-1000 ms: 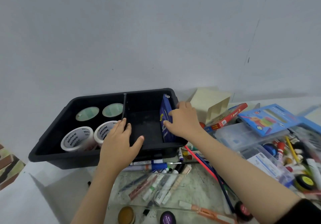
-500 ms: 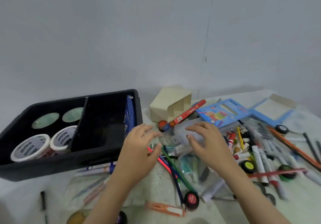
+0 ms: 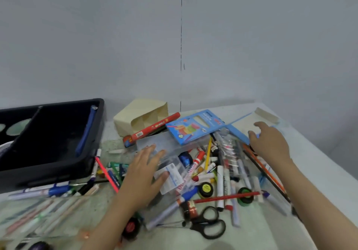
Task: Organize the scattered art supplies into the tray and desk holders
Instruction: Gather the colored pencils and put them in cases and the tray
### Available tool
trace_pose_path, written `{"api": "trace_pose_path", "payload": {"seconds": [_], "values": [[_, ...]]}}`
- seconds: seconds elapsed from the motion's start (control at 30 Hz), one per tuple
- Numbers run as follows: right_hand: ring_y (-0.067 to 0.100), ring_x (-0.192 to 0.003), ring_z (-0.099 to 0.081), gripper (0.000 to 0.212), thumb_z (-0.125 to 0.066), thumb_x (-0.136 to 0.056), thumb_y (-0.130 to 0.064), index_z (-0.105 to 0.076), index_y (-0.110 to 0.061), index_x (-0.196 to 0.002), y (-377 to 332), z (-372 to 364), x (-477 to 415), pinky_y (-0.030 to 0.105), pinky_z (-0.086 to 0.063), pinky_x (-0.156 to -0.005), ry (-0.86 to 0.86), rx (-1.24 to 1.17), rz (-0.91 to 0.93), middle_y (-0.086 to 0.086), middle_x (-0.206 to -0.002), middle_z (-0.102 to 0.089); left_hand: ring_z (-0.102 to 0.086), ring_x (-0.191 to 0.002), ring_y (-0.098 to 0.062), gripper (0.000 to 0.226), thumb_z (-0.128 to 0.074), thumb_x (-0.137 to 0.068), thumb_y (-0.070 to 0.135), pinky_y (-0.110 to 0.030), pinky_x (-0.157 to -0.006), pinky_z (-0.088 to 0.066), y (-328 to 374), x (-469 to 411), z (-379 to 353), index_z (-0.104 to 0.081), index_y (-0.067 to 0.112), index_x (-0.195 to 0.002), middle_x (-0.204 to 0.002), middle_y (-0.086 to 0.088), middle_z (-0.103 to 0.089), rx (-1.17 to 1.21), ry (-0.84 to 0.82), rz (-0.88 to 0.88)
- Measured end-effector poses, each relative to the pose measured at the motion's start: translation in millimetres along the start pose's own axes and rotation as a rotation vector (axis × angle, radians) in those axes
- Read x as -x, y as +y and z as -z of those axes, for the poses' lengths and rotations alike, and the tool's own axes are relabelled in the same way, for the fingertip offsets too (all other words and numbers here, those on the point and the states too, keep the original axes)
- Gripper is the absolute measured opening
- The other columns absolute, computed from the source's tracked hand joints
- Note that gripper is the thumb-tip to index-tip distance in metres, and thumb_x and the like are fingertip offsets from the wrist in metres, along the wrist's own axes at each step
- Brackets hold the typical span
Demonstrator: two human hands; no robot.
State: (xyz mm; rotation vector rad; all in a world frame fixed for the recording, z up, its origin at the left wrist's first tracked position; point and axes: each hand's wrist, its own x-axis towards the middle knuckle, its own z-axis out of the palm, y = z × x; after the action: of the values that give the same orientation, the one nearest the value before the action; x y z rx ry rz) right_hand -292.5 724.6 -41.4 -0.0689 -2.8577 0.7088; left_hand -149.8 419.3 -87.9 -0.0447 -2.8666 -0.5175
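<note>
A black tray [image 3: 91, 164] sits at the left with a blue pencil case [image 3: 86, 131] standing against its right wall. My left hand [image 3: 144, 172] rests with spread fingers on a clear plastic box [image 3: 170, 151] in the pile of markers and pens. My right hand [image 3: 271, 143] hovers with relaxed fingers over an open blue box [image 3: 237, 131] at the right and holds nothing. A cream desk holder [image 3: 139, 118] lies on its side behind the pile.
A blue pack of neon pens [image 3: 194, 127] and a long red box [image 3: 153, 128] lie on the heap. Black scissors [image 3: 208, 222], small paint pots [image 3: 206, 188] and loose pencils cover the table. A clear sleeve of brushes [image 3: 38, 215] lies at the lower left. The wall is close behind.
The view swung right, away from the tray. My left hand moved onto the clear box; my right hand moved from the clear box out to the open blue box.
</note>
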Motion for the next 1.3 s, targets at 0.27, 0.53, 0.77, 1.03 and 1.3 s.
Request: {"api": "trace_pose_path", "payload": {"seconds": [0.27, 0.53, 0.77, 1.03, 1.3], "values": [[0.025, -0.098, -0.055, 0.053, -0.066, -0.082, -0.016, -0.047, -0.013, -0.131, 28, -10, -42, 0.028, -0.039, -0.074, -0.187, -0.254, -0.192, 0.011, -0.117, -0.057, -0.014, -0.14, -0.015, 0.075, -0.02, -0.074, 0.07, -0.028, -0.107, -0.01, 21, -4, -3, -0.034, 0.036, -0.14, -0.153, 0.007, -0.022, 0.018, 0.049, 0.148], [0.017, -0.052, -0.047, 0.035, -0.065, -0.085, -0.004, -0.062, -0.018, -0.117, 33, 9, -26, 0.017, -0.041, -0.042, -0.166, -0.988, -0.247, 0.011, -0.084, -0.059, -0.018, -0.138, -0.012, 0.044, -0.053, -0.092, 0.035, -0.031, -0.108, -0.019, 75, -15, -12, -0.042, 0.034, -0.134, -0.151, 0.004, -0.025, 0.195, 0.329, 0.138], [0.013, -0.047, -0.057, 0.033, -0.061, -0.087, 0.0, -0.061, -0.018, -0.115, 7, 33, 29, 0.021, -0.052, -0.051, -0.305, -1.134, 0.027, 0.01, -0.07, -0.056, -0.064, -0.094, -0.016, 0.03, -0.054, -0.093, 0.012, -0.028, -0.082, -0.054, 143, -41, -4, -0.057, 0.032, -0.115, -0.105, 0.016, -0.067, 1.189, 0.106, 0.223], [0.02, -0.058, -0.062, 0.034, -0.061, -0.087, -0.002, -0.059, -0.019, -0.117, 19, 22, 68, 0.031, -0.057, -0.055, -0.466, -1.121, 0.11, 0.003, -0.074, -0.055, -0.069, -0.082, -0.019, 0.027, -0.057, -0.086, -0.008, -0.029, -0.065, -0.058, 147, -35, -6, -0.063, 0.016, -0.097, -0.092, 0.003, -0.07, 1.299, 0.023, 0.393], [0.015, -0.082, -0.061, 0.022, -0.051, -0.095, -0.015, -0.068, -0.025, -0.106, 49, 28, 70, 0.022, -0.055, -0.063, -0.279, -1.183, -0.019, 0.012, -0.115, -0.061, -0.063, -0.079, -0.018, 0.025, -0.055, -0.068, 0.009, -0.025, -0.061, -0.051, 131, 0, -2, -0.067, 0.026, -0.083, -0.094, 0.002, -0.068, 1.236, -0.159, 0.33]]}}
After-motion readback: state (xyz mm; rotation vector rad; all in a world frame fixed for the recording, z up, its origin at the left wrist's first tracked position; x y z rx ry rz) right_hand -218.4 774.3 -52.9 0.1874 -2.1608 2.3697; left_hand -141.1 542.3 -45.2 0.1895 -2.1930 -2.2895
